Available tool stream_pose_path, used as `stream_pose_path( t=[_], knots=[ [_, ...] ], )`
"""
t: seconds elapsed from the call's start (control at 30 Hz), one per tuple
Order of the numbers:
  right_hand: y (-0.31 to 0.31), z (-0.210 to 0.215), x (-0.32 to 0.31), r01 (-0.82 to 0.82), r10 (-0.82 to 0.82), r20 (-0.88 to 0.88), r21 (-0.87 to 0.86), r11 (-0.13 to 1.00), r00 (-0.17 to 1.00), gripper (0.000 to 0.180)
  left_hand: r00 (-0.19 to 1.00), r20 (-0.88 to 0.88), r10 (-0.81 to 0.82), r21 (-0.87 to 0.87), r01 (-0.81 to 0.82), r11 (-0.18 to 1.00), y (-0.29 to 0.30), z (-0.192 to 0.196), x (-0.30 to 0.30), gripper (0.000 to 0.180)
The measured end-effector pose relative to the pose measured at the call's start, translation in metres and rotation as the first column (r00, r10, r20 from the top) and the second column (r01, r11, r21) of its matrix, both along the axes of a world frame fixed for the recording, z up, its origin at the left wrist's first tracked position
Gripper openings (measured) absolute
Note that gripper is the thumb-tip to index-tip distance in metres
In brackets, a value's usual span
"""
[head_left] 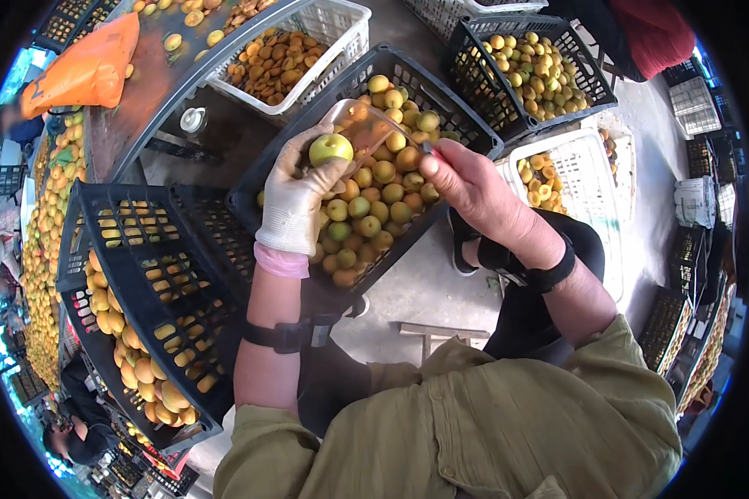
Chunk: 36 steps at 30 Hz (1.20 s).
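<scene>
My left hand (298, 179), in a white knitted glove with discoloured fingers, grips a yellow-green apricot (330, 150) between thumb and fingers. Just past those fingers is a see-through, boxy shape (366, 131); what it is and what holds it, I cannot make out. Facing it from the right, my bare right hand (466, 185) is closed around the dark end of a thin knife (406, 133), whose blade points toward the left hand. Both hands are above a black plastic crate (287, 158) of yellow, orange and green apricots (374, 218).
A white basket (354, 37) of halved apricots stands beyond. At far right is another black crate (597, 93), with a white crate (589, 187) of halves nearer. More crates (154, 274) stack at left beside a fruit-covered table (154, 79) bearing an orange bag (87, 66).
</scene>
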State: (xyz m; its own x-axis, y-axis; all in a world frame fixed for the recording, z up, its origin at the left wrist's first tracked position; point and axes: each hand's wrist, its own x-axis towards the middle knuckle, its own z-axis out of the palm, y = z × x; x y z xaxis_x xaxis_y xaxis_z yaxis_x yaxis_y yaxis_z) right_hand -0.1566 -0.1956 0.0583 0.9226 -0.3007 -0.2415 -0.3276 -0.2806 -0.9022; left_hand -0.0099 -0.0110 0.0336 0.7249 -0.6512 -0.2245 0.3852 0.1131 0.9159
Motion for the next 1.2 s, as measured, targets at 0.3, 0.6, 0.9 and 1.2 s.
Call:
stream_pose_path(
  t=[0.3,0.6,0.9,1.2],
  knots=[
    [0.002,-0.009,0.006,0.007,-0.019,0.117,0.105,0.994,0.993,0.034,1.000,-0.024,0.001,-0.107,-0.004,0.994,-0.006,-0.012,-0.002,0.044],
    [0.017,-0.007,0.004,0.017,0.061,0.164,-0.439,0.898,0.985,0.029,0.989,0.148,0.020,-0.053,-0.012,0.999,-0.007,-0.004,-0.004,0.043],
    [0.020,-0.013,0.006,0.057,0.076,0.191,-0.609,0.791,0.979,0.026,0.922,0.386,0.023,0.015,-0.031,0.999,-0.002,0.004,-0.003,0.044],
    [0.047,-0.028,0.012,0.024,0.058,0.162,-0.462,0.887,0.985,0.029,0.991,-0.112,0.074,-0.309,-0.106,0.945,-0.010,-0.004,-0.024,0.048]
  ],
)
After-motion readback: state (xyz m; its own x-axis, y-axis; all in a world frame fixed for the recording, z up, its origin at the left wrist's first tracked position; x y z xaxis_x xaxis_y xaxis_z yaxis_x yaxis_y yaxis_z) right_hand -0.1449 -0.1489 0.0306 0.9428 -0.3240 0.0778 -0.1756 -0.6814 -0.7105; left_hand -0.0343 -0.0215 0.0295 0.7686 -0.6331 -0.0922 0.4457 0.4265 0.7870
